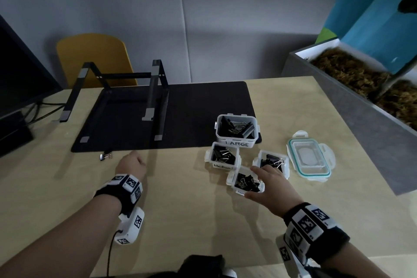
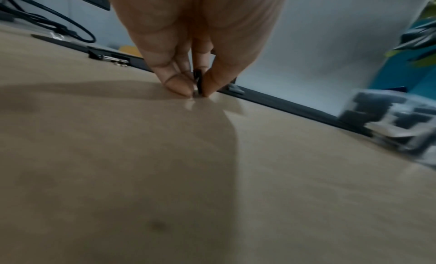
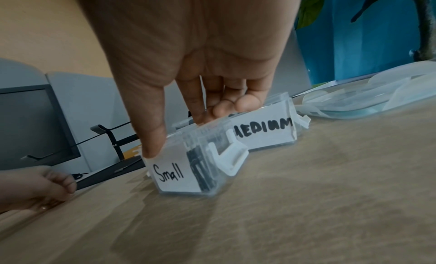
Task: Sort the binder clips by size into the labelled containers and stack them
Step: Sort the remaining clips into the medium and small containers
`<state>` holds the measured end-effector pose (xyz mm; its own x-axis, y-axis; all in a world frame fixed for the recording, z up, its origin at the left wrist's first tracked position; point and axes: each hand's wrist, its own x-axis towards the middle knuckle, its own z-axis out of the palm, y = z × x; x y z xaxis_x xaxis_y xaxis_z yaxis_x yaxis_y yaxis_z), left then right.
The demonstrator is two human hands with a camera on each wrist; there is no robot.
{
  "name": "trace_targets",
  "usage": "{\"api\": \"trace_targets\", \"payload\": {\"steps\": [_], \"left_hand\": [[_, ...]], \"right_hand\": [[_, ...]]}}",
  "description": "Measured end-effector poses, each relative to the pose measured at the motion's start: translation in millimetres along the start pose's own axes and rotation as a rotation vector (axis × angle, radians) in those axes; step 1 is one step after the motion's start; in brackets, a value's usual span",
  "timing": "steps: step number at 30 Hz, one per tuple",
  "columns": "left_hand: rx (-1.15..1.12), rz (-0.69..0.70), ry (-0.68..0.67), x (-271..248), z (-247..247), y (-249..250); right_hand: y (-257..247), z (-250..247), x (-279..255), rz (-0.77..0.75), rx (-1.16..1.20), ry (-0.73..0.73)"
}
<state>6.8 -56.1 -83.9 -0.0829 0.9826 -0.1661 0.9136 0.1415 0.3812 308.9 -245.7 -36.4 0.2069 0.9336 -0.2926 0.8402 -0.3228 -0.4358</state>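
My left hand (image 1: 133, 163) pinches a small black binder clip (image 2: 197, 81) between thumb and fingers, low against the wooden table (image 1: 180, 210). Left of it, by the mat's edge, lies another loose clip (image 1: 105, 156). My right hand (image 1: 259, 179) grips the container labelled Small (image 3: 169, 176), thumb on its front label and fingers over its far rim. Black clips fill it. Behind it stand two containers labelled Medium (image 1: 223, 157) (image 1: 274, 161) and the Large container (image 1: 237, 130), all holding clips.
A clear lid with a teal seal (image 1: 310, 158) lies right of the containers. A black mat (image 1: 191, 115) carries a laptop stand (image 1: 126, 95). A monitor and cables sit at the far left, a grey planter (image 1: 361, 97) at the right.
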Motion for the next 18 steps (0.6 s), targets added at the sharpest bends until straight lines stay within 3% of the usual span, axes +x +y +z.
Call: {"api": "trace_targets", "payload": {"steps": [4,10,18], "left_hand": [[-0.156,0.111,-0.081,-33.6,7.7,27.6],[-0.346,0.433,-0.331,-101.0,26.0,101.6],[-0.381,0.597,-0.403,-132.5,37.3,160.3]], "right_hand": [[0.4,-0.6,-0.5,0.004,-0.005,-0.002],[0.3,-0.8,-1.5,0.001,-0.004,0.004],[-2.2,0.1,-1.8,0.0,-0.02,0.015]]}}
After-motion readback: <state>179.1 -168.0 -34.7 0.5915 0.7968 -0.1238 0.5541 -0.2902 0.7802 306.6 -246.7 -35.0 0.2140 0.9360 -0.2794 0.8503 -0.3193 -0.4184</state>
